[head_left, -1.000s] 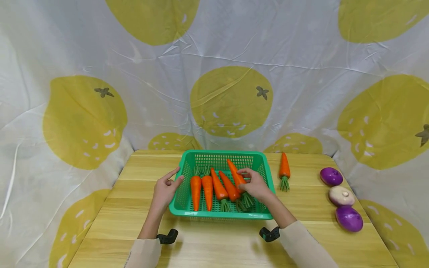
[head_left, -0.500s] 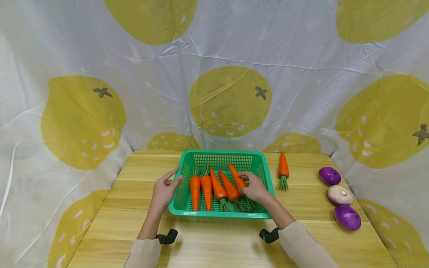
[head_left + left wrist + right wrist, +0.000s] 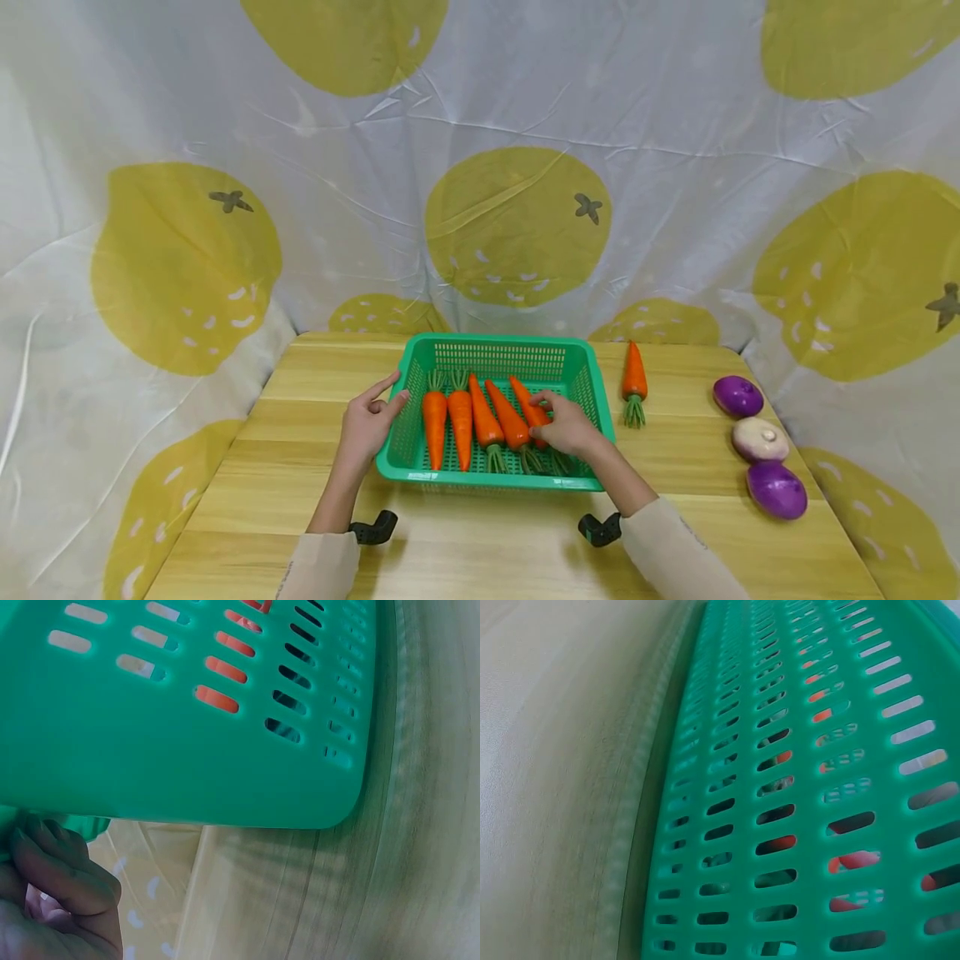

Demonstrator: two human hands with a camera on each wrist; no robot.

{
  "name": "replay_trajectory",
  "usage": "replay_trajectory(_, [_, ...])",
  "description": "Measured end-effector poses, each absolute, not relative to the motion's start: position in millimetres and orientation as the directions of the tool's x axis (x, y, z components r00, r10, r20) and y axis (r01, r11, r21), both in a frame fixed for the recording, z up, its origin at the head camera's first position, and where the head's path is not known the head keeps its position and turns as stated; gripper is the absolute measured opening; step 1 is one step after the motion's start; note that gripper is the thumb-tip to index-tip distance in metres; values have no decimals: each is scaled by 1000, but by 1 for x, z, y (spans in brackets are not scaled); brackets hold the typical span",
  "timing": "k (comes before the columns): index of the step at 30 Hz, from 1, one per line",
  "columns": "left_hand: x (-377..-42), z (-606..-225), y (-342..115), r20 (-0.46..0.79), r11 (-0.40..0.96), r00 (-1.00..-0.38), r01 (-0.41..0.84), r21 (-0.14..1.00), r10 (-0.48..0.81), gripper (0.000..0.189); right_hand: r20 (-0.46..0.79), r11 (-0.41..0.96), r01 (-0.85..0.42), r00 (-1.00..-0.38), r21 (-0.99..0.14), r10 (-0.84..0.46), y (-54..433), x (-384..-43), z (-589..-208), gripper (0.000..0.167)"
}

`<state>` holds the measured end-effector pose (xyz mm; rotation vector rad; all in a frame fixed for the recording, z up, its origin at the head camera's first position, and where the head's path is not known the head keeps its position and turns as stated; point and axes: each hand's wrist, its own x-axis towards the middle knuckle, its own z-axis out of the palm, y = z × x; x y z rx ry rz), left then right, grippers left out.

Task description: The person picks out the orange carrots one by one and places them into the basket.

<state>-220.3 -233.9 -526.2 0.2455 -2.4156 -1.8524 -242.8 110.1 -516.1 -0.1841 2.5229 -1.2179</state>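
Note:
A green plastic basket stands on the wooden table, with several orange carrots side by side in it. At its left end my left hand grips the rim; in the left wrist view its bent fingers are against the rim, beside the slotted wall. My right hand is inside the basket's right half and pinches the rightmost carrot, whose tip points to the back wall. That carrot's green top is partly behind the hand. The right wrist view has only the basket's slotted side, which hides the hand.
Another carrot lies on the table right of the basket. Near the table's right edge are two purple onion-like vegetables and a whitish, purple-tinged round one. A lemon-print cloth hangs behind and beside the table.
My right hand has lowered the rightmost carrot and moved it slightly toward the basket's front, so it lies beside the others. The left hand stays at the rim.

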Motion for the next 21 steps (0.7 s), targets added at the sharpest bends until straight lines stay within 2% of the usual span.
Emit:
replay_trajectory(11, [-219, -525, -233, -30, 252, -982, -76, 965, -184, 51, -179, 599, -17, -947, -800, -266, 109, -242, -518, 41])
replay_trajectory(21, [-220, -527, -234, -35, 249, -983, -80, 965, -179, 51, -137, 560, -39, -953, -827, -269, 110, -242, -520, 46])
